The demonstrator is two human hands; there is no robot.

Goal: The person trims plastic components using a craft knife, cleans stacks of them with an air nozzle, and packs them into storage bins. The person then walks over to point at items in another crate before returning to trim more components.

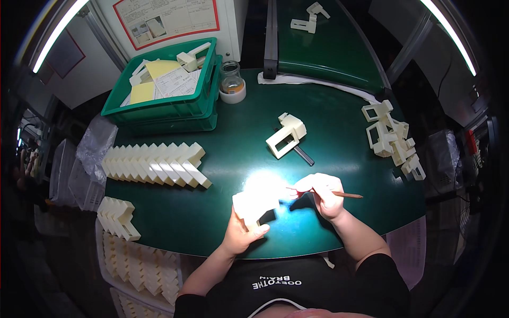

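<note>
My left hand is closed around a cream plastic part near the table's front edge. Strong light washes out much of the part's top. My right hand pinches a thin reddish-brown stick-like tool, whose tip lies close to the part's right side; glare hides whether they touch. Farther back, another cream plastic part with a rectangular opening rests on the green table. A dark bar sticks out from beneath it.
At left are a long nested row of cream parts and a shorter stack. A green bin holds papers and parts, beside a glass jar. Loose parts lie at right. Behind is a green conveyor belt.
</note>
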